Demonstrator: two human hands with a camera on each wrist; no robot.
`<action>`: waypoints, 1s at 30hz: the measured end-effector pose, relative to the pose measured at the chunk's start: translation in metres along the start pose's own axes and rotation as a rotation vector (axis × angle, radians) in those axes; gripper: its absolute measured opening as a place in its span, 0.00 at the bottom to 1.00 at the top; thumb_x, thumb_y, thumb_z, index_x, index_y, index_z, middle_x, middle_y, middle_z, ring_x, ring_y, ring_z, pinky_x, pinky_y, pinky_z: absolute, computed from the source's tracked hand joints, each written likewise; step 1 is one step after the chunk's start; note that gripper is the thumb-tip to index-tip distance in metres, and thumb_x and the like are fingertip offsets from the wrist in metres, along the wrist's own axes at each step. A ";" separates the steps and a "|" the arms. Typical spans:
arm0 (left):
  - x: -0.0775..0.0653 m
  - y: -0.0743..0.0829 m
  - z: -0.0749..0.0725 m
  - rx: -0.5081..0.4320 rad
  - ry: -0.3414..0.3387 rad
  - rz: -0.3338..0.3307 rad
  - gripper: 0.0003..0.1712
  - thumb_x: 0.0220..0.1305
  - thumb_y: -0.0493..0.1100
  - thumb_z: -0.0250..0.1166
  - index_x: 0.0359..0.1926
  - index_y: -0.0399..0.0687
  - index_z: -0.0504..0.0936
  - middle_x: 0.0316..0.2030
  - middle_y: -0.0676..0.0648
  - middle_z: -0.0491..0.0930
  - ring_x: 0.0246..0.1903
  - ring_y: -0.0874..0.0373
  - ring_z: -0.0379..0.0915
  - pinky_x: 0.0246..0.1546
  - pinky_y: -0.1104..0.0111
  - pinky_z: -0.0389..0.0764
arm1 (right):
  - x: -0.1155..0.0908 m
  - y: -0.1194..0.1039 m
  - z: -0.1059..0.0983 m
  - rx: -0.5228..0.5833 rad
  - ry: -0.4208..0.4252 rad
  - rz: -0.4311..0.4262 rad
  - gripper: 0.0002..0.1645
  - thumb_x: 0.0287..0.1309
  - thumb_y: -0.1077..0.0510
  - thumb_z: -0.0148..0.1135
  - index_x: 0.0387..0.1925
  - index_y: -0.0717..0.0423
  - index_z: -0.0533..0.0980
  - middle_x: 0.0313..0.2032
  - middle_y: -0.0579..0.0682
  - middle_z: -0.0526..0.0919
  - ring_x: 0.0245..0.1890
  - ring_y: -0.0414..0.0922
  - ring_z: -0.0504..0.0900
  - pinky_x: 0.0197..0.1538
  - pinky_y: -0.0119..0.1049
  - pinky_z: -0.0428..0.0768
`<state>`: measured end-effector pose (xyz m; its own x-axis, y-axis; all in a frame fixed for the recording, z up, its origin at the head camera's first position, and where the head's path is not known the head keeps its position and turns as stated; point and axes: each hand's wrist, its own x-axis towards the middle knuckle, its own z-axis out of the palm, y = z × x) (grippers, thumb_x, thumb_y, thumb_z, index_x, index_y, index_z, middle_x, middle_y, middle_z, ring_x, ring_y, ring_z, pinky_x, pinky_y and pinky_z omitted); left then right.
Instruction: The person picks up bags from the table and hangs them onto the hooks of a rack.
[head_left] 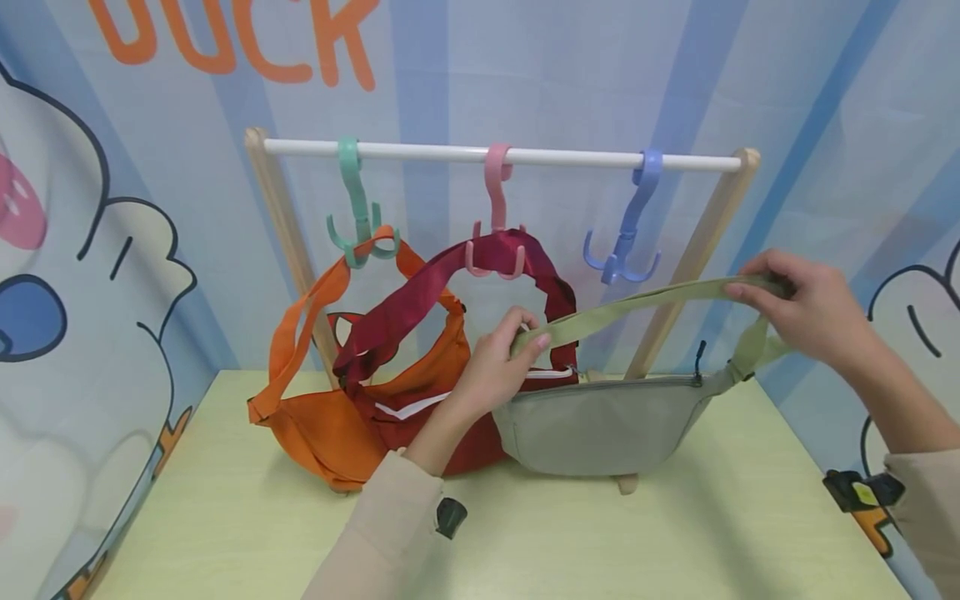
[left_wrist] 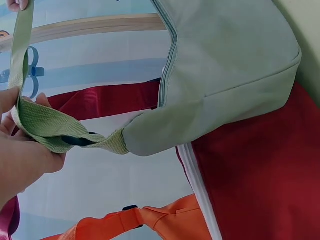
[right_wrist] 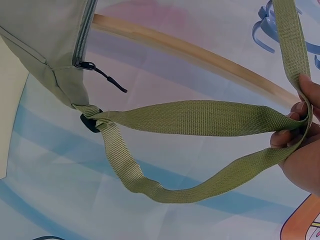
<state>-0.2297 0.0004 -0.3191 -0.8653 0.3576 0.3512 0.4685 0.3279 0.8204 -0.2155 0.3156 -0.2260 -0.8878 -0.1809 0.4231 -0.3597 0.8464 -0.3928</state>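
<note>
A grey-green waist bag hangs by its light green strap between my two hands. My left hand pinches the strap near the bag's left end. At the far right my right hand grips the strap's other end, and in the right wrist view a loop of strap runs from its fingers to a black buckle. Behind and left, a dark red bag hangs by its strap from a pink hook. An orange bag hangs from a green hook.
A blue hook with nothing on it hangs at the right of the white rod. Wooden posts hold the rod above the pale yellow table. A printed curtain stands behind.
</note>
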 end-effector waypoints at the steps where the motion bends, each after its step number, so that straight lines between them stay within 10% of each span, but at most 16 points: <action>1: 0.000 0.000 0.000 -0.005 -0.001 0.000 0.10 0.68 0.47 0.52 0.44 0.48 0.66 0.19 0.49 0.62 0.17 0.59 0.58 0.22 0.69 0.63 | 0.000 -0.001 0.000 0.002 -0.001 0.001 0.10 0.60 0.57 0.58 0.37 0.61 0.75 0.26 0.52 0.73 0.21 0.43 0.64 0.22 0.32 0.62; 30: 0.005 0.015 -0.008 -0.030 0.029 0.016 0.09 0.68 0.46 0.52 0.43 0.48 0.66 0.25 0.48 0.69 0.20 0.58 0.60 0.23 0.69 0.64 | 0.013 -0.010 -0.010 0.016 0.013 0.035 0.14 0.61 0.53 0.56 0.41 0.61 0.73 0.31 0.54 0.75 0.24 0.41 0.67 0.24 0.30 0.65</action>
<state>-0.2286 0.0002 -0.3012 -0.8627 0.3373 0.3768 0.4771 0.2957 0.8276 -0.2208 0.3101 -0.2087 -0.8961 -0.1449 0.4195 -0.3332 0.8441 -0.4201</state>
